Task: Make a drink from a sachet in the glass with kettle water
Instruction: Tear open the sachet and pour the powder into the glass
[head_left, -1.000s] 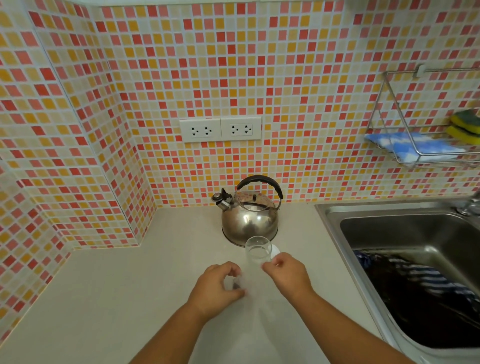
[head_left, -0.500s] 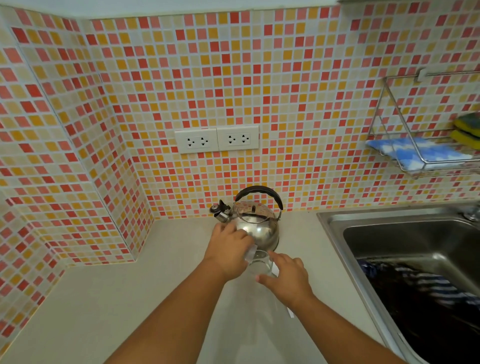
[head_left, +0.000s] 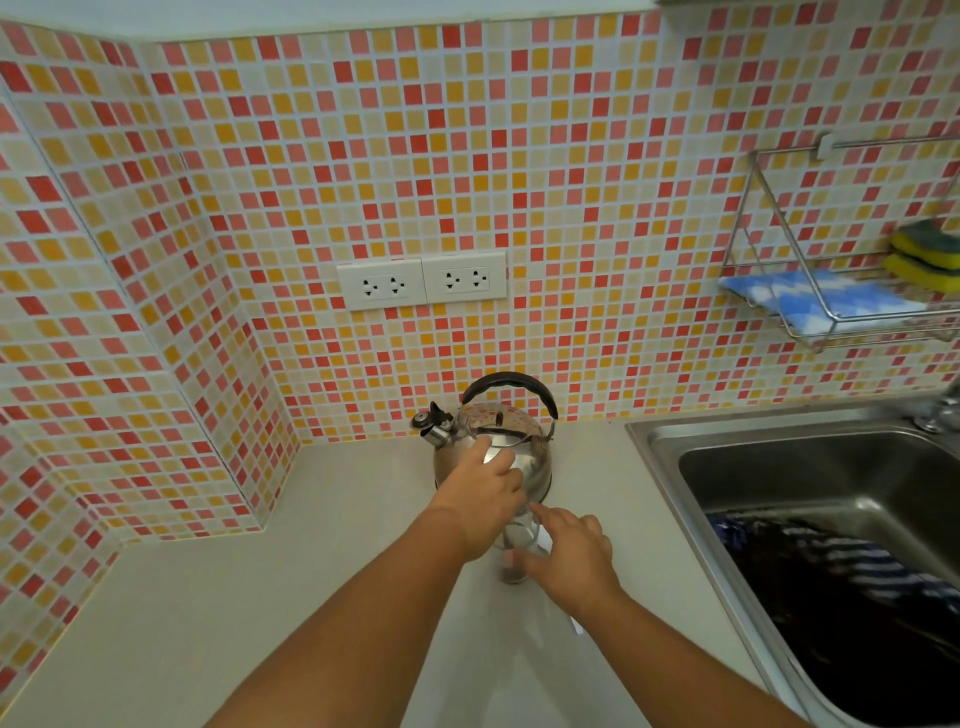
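A clear glass (head_left: 515, 545) stands on the pale counter (head_left: 337, 545) just in front of the steel kettle (head_left: 524, 447), which has a black handle. Brown powder lies at the bottom of the glass. My right hand (head_left: 571, 561) wraps the glass from the right, thumb across its front. My left hand (head_left: 483, 499) hovers over the mouth of the glass, fingers pinched and pointing at the kettle. The sachet it holds is almost wholly hidden under the fingers.
A steel sink (head_left: 654, 441) with dark striped cloth (head_left: 831, 587) in it lies to the right. On the wall hang a wire rack (head_left: 779, 249) with sponges (head_left: 930, 254) and two sockets (head_left: 421, 280). A small white strip (head_left: 576, 627) shows under my right wrist.
Both hands held the sachet near the counter's front. The left hand then rose over the glass; the right hand moved onto the glass. Powder now shows inside.
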